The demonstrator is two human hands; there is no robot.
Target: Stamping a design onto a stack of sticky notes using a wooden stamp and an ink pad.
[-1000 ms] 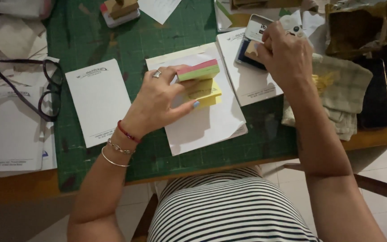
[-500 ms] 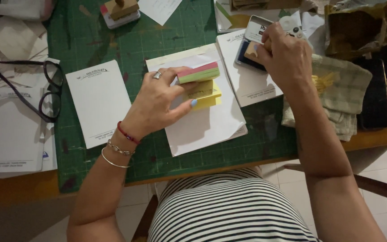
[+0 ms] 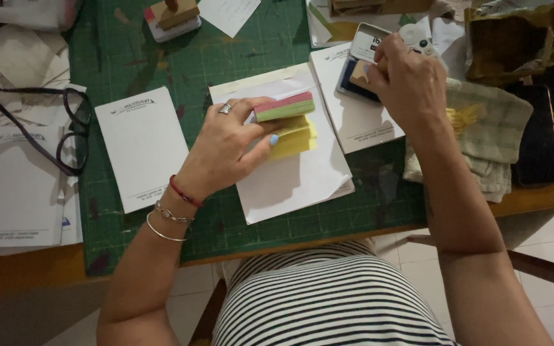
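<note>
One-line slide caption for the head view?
Left hand grips sticky-note blocks; right hand presses a stamp on an ink pad.

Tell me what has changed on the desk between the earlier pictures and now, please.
Almost nothing visibly changed. The left hand still presses the stack of coloured sticky notes on the white paper, and the right hand still holds a small stamp on the ink pad. Glasses and the notepad lie as before.

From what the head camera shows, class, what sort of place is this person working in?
Probably a home craft or stationery desk. A green cutting mat covers the wooden table, white notepads lie about, and the right hand presses something onto an ink pad.
</note>
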